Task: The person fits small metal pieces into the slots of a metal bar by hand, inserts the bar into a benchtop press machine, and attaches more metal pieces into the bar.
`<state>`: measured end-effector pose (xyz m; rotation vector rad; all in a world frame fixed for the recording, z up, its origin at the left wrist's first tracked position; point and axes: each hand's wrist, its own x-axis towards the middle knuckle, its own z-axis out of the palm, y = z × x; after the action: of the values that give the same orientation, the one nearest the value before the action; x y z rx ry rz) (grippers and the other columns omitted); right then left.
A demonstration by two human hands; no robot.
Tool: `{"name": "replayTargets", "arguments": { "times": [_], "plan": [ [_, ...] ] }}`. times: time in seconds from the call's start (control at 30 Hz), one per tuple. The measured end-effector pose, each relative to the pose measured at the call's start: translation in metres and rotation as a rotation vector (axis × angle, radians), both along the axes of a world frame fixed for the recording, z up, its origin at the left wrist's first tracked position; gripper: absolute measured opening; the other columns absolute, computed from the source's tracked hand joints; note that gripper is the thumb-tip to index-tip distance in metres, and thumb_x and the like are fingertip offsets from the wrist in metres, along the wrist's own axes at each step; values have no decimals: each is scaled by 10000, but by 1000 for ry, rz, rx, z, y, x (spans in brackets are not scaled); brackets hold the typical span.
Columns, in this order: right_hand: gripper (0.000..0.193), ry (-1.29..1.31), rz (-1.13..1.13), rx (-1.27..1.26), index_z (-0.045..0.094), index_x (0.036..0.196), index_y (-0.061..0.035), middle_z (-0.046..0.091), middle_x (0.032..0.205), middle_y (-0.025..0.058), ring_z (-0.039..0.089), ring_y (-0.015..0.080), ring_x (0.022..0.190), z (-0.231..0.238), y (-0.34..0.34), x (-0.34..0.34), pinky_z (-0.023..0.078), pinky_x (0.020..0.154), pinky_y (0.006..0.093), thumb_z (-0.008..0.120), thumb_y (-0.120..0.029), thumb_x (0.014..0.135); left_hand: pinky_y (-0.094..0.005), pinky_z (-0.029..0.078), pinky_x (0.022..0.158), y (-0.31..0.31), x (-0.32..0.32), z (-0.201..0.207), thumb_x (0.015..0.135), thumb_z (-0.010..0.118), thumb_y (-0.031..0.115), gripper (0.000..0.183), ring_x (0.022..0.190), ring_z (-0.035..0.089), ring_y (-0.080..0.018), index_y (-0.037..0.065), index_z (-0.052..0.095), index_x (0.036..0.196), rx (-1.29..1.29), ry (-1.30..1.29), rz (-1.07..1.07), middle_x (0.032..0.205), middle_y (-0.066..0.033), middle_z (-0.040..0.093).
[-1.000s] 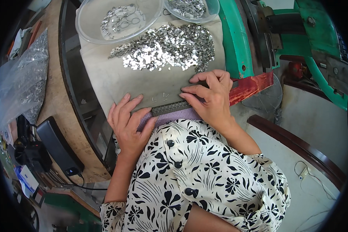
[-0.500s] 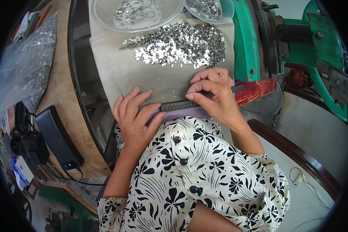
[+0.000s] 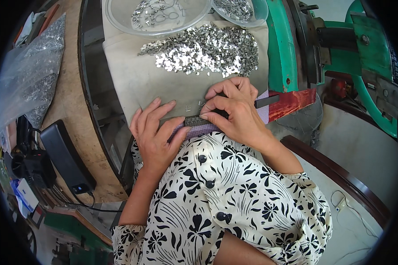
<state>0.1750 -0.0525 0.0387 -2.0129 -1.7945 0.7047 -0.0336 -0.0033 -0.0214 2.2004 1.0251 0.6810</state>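
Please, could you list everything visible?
Strip: one, dark, centre
Pins: a few, silver, beyond strip
Tubs: two, clear, top
Metal pieces: many, silver, below tubs
Cloth: one, beige, under the pieces
Fabric: one, purple, by the strip
Machine: one, green, right
Board: one, red, right
Bag: one, clear, left
Long box: one, black, left
Table: one, brown, left
Shirt: one, cream, black, bottom
Left hand: one, bare, at strip
Right hand: one, bare, at strip

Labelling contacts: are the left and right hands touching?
Apart. The head view shows a stretch of dark strip exposed between the left hand and the right hand.
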Motion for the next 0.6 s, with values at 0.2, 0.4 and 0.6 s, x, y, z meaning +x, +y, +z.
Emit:
{"name": "replayTargets", "arguments": {
  "times": [0.2, 0.4, 0.6],
  "plan": [
    [126, 37, -73, 172, 761, 848, -123, 622, 978, -14, 474, 228, 1043, 3, -12, 8, 337, 932, 357, 803, -139, 729, -482, 269, 1107, -1, -1, 0, 731, 808, 267, 200, 1259, 528, -254, 177, 716, 883, 18, 10, -11, 1231, 6, 650],
    [181, 8, -363, 393, 754, 908, -27, 607, 906, 58, 544, 174, 888, -6, -64, 32, 438, 751, 269, 770, 22, 734, -488, 259, 1105, -2, -1, 3, 729, 814, 245, 211, 1264, 522, -267, 174, 711, 899, 39, 14, -33, 1258, -16, 630],
    [197, -3, -708, 417, 754, 992, -38, 632, 940, 65, 548, 194, 887, -33, -102, 52, 430, 783, 295, 771, -58, 797, -494, 252, 1104, -2, 2, 4, 716, 816, 190, 226, 1262, 524, -273, 160, 706, 911, 40, 20, -40, 1278, -36, 614]
  ]
}}
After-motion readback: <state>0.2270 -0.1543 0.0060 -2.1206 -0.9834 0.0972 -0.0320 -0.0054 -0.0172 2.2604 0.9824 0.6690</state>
